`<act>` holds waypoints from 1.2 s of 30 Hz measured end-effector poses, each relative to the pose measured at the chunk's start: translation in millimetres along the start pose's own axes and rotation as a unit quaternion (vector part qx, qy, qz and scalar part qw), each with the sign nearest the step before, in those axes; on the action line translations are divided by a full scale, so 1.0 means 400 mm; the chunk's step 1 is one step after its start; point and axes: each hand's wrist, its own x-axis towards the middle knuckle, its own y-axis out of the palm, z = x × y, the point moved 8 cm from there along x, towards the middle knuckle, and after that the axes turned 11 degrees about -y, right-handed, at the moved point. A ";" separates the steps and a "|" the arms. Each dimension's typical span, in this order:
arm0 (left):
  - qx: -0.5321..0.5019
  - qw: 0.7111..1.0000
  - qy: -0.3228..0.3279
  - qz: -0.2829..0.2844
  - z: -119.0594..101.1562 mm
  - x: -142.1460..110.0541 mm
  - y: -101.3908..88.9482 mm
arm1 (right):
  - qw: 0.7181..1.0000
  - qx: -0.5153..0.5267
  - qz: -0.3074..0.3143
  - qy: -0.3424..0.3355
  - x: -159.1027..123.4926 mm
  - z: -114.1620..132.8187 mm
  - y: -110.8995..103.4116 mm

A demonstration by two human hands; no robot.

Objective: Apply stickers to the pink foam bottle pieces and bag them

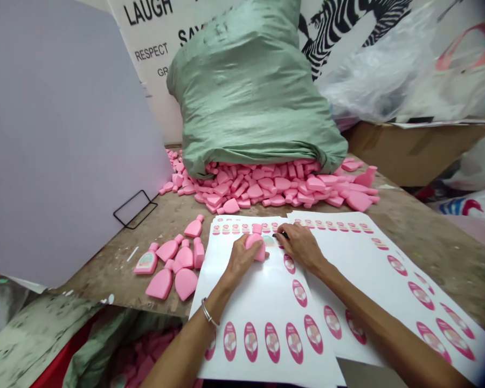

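My left hand [244,252] is closed around a small pink bottle [257,245], cap end up, just above a white sticker sheet [246,296]. To the right, my right hand [301,243] has its fingers pinched together over the same sheet, with a small black tool [282,235] showing at the fingertips; its kind is unclear. Between the bottle and that tool is a pale green and pink sticker [269,241]. Whether it is lifted off the sheet I cannot tell. Pink oval stickers [272,342] run along the sheet's lower and right edges.
A second sticker sheet [347,258] lies at right. Several loose bottles [184,258] sit at left, one labelled bottle [146,261] among them. Behind, a green sack [254,91] stands over a heap of pink bottles [267,186]. A black wire stand [135,210] is near the pale panel [73,124].
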 end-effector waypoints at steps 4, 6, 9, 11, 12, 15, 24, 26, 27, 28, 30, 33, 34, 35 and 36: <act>-0.003 1.000 -0.011 0.018 0.020 0.010 0.006 | 1.000 0.004 0.006 -0.014 -0.003 -0.006 0.007; -0.005 1.000 -0.016 0.023 0.023 0.011 0.006 | 1.000 0.008 0.008 -0.016 -0.002 -0.011 0.010; -0.007 0.999 -0.018 0.029 0.023 0.014 0.006 | 1.000 0.006 0.005 -0.010 0.004 -0.017 0.013; -0.009 0.999 -0.018 0.032 0.023 0.015 0.006 | 1.000 -0.002 -0.003 -0.001 0.008 -0.016 0.012; -0.011 0.999 -0.018 0.032 0.022 0.015 0.006 | 1.000 -0.008 -0.009 0.003 0.010 -0.014 0.011; -0.022 0.999 -0.016 0.029 0.022 0.012 0.005 | 0.999 -0.024 -0.026 0.005 0.011 0.004 0.004; -0.086 0.996 -0.019 0.024 0.012 0.001 0.002 | 0.950 0.205 -0.199 0.124 -0.035 0.025 -0.139; -0.125 0.991 -0.020 0.042 0.003 -0.018 0.011 | 0.936 0.265 -0.186 0.141 -0.035 0.049 -0.145; -0.151 0.987 -0.023 0.052 -0.002 -0.031 0.016 | 0.932 0.289 -0.173 0.135 -0.033 0.069 -0.143; -0.178 0.982 -0.029 0.059 -0.006 -0.045 0.021 | 0.928 0.310 -0.161 0.127 -0.031 0.089 -0.139; -0.219 0.973 -0.045 0.063 -0.012 -0.072 0.025 | 0.921 0.341 -0.149 0.115 -0.030 0.124 -0.129; -0.235 0.969 -0.063 0.052 -0.020 -0.102 0.022 | 0.920 0.345 -0.151 0.110 -0.034 0.155 -0.122; -0.237 0.968 -0.065 0.052 -0.024 -0.108 0.020 | 0.922 0.340 -0.151 0.106 -0.034 0.162 -0.123; -0.237 0.968 -0.066 0.055 -0.028 -0.113 0.018 | 0.925 0.335 -0.151 0.101 -0.033 0.168 -0.125; -0.235 0.968 -0.066 0.057 -0.031 -0.116 0.017 | 0.927 0.331 -0.150 0.096 -0.032 0.174 -0.128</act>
